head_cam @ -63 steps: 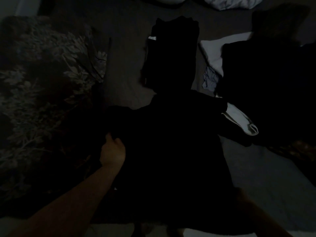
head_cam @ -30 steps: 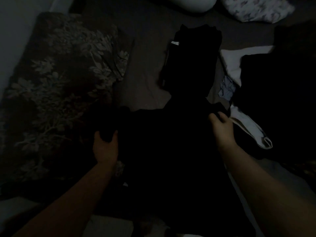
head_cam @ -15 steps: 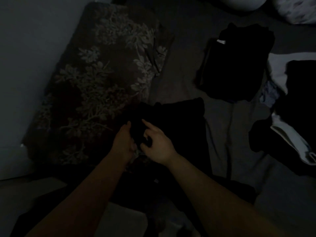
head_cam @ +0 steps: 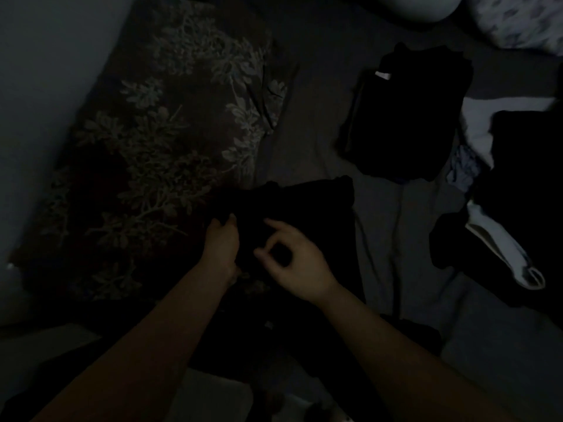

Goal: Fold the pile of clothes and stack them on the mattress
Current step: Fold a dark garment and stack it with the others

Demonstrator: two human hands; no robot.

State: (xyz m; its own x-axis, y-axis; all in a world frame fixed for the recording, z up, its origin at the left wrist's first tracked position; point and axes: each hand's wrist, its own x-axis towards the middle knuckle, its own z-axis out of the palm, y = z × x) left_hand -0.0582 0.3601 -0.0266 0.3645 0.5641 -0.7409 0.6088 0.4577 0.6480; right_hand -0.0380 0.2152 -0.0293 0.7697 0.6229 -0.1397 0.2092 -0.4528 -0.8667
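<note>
Peering through heavy dimness, we log a black fabric garment (head_cam: 307,208), folds indistinct, lying on the grey mattress sheet (head_cam: 396,239) beside a floral brown cushion (head_cam: 170,147). Our left hand (head_cam: 221,245) grips its edge; our right hand (head_cam: 297,263) curls, grasp uncertain. Folded black stack (head_cam: 408,117) well apart.

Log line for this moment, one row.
step: folding black garment | left hand: on garment edge | right hand: curled above it | folded stack: behind, on mattress

Two bare forearms, no sleeves, left grip (head_cam: 221,245), right grip (head_cam: 297,263), no rings visible
</note>
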